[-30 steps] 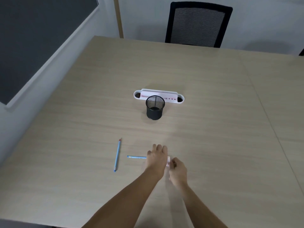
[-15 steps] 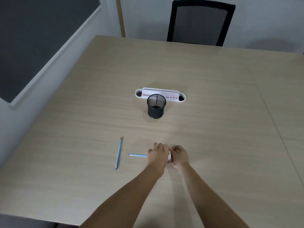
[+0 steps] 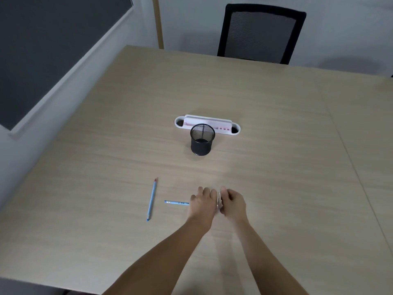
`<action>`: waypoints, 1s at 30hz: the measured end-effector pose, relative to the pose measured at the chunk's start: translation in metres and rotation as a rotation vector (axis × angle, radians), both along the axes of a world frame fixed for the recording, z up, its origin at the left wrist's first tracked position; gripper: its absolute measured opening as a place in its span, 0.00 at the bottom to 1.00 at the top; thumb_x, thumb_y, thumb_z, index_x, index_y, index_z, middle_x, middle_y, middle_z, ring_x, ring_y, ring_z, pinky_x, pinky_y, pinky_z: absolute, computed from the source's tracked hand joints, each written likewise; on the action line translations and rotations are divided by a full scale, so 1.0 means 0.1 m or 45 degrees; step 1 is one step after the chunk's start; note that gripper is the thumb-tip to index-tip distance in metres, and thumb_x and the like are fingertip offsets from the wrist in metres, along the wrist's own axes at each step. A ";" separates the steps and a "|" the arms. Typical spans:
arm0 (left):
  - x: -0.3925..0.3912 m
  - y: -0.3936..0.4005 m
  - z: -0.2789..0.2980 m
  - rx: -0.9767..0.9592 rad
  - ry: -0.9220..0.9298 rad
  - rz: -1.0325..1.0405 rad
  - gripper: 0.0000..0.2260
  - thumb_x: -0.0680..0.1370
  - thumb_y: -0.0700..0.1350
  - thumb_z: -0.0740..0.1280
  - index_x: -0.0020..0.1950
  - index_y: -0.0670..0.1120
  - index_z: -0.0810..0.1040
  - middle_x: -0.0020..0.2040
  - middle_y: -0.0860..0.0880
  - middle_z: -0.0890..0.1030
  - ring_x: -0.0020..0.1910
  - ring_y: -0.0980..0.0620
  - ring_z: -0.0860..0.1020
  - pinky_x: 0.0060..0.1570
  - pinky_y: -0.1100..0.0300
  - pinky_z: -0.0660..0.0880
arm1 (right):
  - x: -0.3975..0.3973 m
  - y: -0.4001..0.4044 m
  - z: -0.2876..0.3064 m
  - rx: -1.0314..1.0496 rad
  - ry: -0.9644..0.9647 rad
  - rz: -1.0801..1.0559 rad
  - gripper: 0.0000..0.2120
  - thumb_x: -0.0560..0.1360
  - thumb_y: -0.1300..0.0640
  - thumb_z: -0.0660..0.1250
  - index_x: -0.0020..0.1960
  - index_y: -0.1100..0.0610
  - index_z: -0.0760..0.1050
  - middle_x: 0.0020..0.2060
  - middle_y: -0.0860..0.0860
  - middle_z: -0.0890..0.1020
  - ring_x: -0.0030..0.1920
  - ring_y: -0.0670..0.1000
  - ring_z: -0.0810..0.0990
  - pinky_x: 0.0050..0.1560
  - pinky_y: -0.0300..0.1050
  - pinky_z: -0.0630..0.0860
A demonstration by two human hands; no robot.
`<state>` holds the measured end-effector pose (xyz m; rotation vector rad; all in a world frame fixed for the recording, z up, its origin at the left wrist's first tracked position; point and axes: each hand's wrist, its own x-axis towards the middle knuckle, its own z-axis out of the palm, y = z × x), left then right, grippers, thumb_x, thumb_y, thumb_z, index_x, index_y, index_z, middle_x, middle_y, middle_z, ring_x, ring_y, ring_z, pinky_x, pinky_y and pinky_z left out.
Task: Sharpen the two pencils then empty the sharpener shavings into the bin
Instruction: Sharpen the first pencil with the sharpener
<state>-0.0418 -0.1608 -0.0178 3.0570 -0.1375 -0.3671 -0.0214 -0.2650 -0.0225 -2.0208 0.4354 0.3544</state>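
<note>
A light blue pencil (image 3: pixel 151 199) with a red tip lies free on the wooden table (image 3: pixel 276 167), left of my hands. My left hand (image 3: pixel 202 204) grips a second blue pencil (image 3: pixel 176 202), whose back end sticks out to the left. My right hand (image 3: pixel 232 204) sits tight against the left one, its fingers curled round a small pale sharpener (image 3: pixel 218 201) that shows only as a sliver between the hands. The pencil's tip is hidden there. The black mesh bin (image 3: pixel 202 142) stands upright farther back, apart from both hands.
A white and pink desk organiser (image 3: pixel 234 129) lies right behind the mesh bin. A black mesh-backed chair (image 3: pixel 261 33) stands at the table's far edge. A wall with a dark panel runs along the left side.
My right hand has moved up and left until it meets my left hand, closing over the sharpener. The free pencil and the bin have stayed put.
</note>
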 end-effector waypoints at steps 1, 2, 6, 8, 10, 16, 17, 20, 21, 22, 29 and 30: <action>0.00 -0.01 -0.02 -0.006 0.006 -0.013 0.22 0.57 0.43 0.78 0.48 0.46 0.74 0.43 0.49 0.78 0.45 0.49 0.76 0.31 0.59 0.71 | 0.08 0.01 -0.14 0.012 0.069 -0.057 0.17 0.76 0.51 0.61 0.32 0.58 0.71 0.25 0.55 0.75 0.26 0.54 0.73 0.28 0.41 0.69; -0.01 -0.01 0.00 -0.007 0.035 -0.013 0.24 0.52 0.44 0.80 0.44 0.47 0.76 0.38 0.50 0.78 0.40 0.50 0.77 0.27 0.61 0.69 | 0.12 0.02 -0.25 0.053 0.154 -0.114 0.13 0.74 0.51 0.64 0.34 0.56 0.73 0.27 0.56 0.78 0.28 0.56 0.75 0.29 0.43 0.71; 0.02 0.00 -0.04 0.015 0.091 -0.011 0.26 0.46 0.41 0.79 0.41 0.46 0.75 0.36 0.49 0.77 0.38 0.49 0.76 0.26 0.60 0.62 | -0.20 0.05 -0.43 -0.111 0.221 -0.038 0.12 0.73 0.57 0.58 0.30 0.55 0.69 0.28 0.54 0.77 0.28 0.57 0.75 0.27 0.42 0.67; 0.04 -0.02 -0.07 -0.006 0.043 -0.007 0.27 0.40 0.41 0.79 0.36 0.46 0.75 0.31 0.48 0.76 0.34 0.49 0.75 0.25 0.61 0.58 | -0.52 0.08 -0.28 -0.162 0.108 0.014 0.17 0.74 0.52 0.54 0.27 0.52 0.64 0.24 0.49 0.72 0.28 0.51 0.71 0.28 0.45 0.62; 0.04 -0.04 -0.04 0.050 0.078 -0.027 0.26 0.46 0.44 0.80 0.40 0.47 0.75 0.35 0.49 0.77 0.38 0.50 0.76 0.26 0.60 0.61 | -0.70 0.04 -0.14 -0.105 0.032 0.035 0.21 0.76 0.46 0.53 0.27 0.52 0.62 0.20 0.48 0.67 0.25 0.46 0.66 0.30 0.45 0.62; -0.02 0.01 -0.02 0.067 0.061 -0.010 0.21 0.63 0.45 0.77 0.50 0.46 0.73 0.47 0.48 0.77 0.50 0.47 0.75 0.36 0.57 0.74 | -0.22 -0.06 0.07 0.101 0.019 0.061 0.21 0.80 0.52 0.57 0.30 0.59 0.71 0.20 0.48 0.72 0.21 0.50 0.72 0.30 0.43 0.68; -0.01 0.01 -0.01 0.061 0.092 -0.014 0.21 0.60 0.45 0.78 0.48 0.46 0.74 0.44 0.48 0.78 0.47 0.48 0.76 0.33 0.58 0.73 | -0.09 -0.05 -0.01 0.059 0.015 0.029 0.21 0.79 0.51 0.59 0.29 0.58 0.70 0.20 0.48 0.73 0.21 0.51 0.73 0.30 0.43 0.69; 0.03 0.00 0.06 0.039 0.044 0.004 0.22 0.61 0.42 0.78 0.51 0.47 0.73 0.46 0.49 0.77 0.48 0.49 0.75 0.34 0.59 0.71 | 0.19 -0.01 -0.27 0.002 0.133 -0.055 0.11 0.73 0.50 0.66 0.34 0.53 0.74 0.27 0.53 0.79 0.30 0.57 0.79 0.37 0.51 0.76; 0.03 -0.01 0.06 0.040 0.003 0.004 0.22 0.63 0.40 0.76 0.54 0.46 0.72 0.49 0.49 0.76 0.51 0.49 0.74 0.37 0.59 0.71 | 0.18 0.00 -0.33 -0.024 0.193 -0.058 0.10 0.72 0.52 0.66 0.34 0.52 0.74 0.29 0.53 0.80 0.32 0.59 0.80 0.38 0.52 0.77; 0.02 -0.01 0.04 0.039 0.012 0.002 0.22 0.65 0.39 0.74 0.56 0.45 0.70 0.51 0.48 0.75 0.53 0.48 0.73 0.38 0.58 0.70 | 0.09 0.02 -0.36 -0.074 0.218 -0.035 0.11 0.73 0.53 0.64 0.32 0.52 0.72 0.28 0.52 0.79 0.32 0.59 0.79 0.37 0.50 0.76; 0.02 -0.02 -0.08 0.022 0.033 -0.006 0.22 0.60 0.44 0.78 0.49 0.46 0.72 0.45 0.49 0.77 0.48 0.49 0.74 0.33 0.59 0.70 | -0.71 0.03 -0.06 -0.052 0.054 0.030 0.20 0.80 0.54 0.55 0.29 0.54 0.62 0.23 0.48 0.67 0.27 0.50 0.67 0.32 0.46 0.65; 0.01 -0.01 -0.10 0.038 -0.002 0.014 0.21 0.63 0.45 0.76 0.51 0.46 0.71 0.47 0.49 0.76 0.50 0.49 0.73 0.35 0.58 0.70 | -0.66 0.00 0.03 0.027 0.062 0.023 0.20 0.80 0.53 0.55 0.29 0.55 0.65 0.23 0.48 0.68 0.26 0.49 0.68 0.31 0.44 0.67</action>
